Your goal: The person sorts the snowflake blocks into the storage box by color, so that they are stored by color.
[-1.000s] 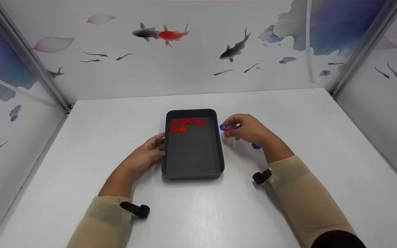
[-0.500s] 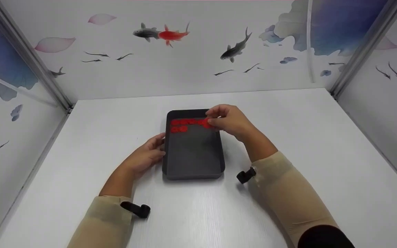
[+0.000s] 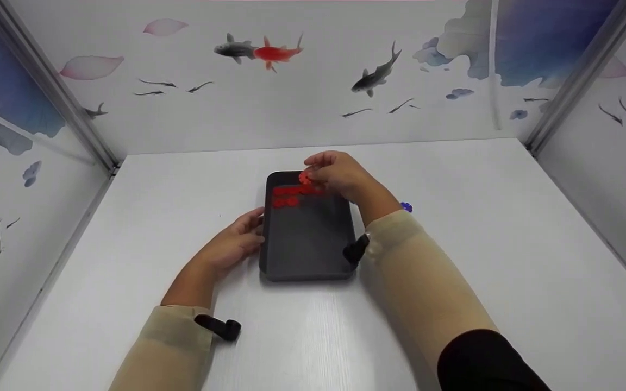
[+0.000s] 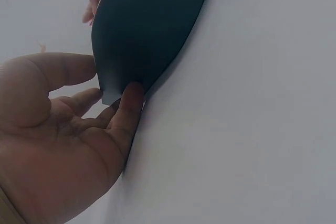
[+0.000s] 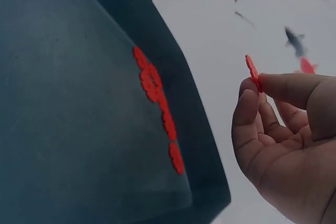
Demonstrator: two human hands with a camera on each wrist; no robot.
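My right hand [image 3: 340,175] pinches a red flower-shaped plastic disc [image 3: 305,177] between thumb and fingertips, above the far end of a dark grey rectangular tray [image 3: 307,244]. In the right wrist view the held red disc [image 5: 252,71] stands on edge, apart from the tray. Inside the tray lie several red discs [image 3: 286,201] in two rows near its far end; the hand covers part of the far row. My left hand [image 3: 231,244] touches the tray's left side with loosely extended fingers. The left wrist view shows its fingertips [image 4: 134,92] against the outer wall.
A blue flower-shaped disc [image 3: 407,207] lies on the white table [image 3: 508,244], right of the tray and partly behind my right wrist. White panels with painted fish [image 3: 375,77] enclose the back and sides.
My right hand has moved from the table beside the tray, leftward and away from me, to above its far end, carrying a red disc. The left hand stays at the tray's side.
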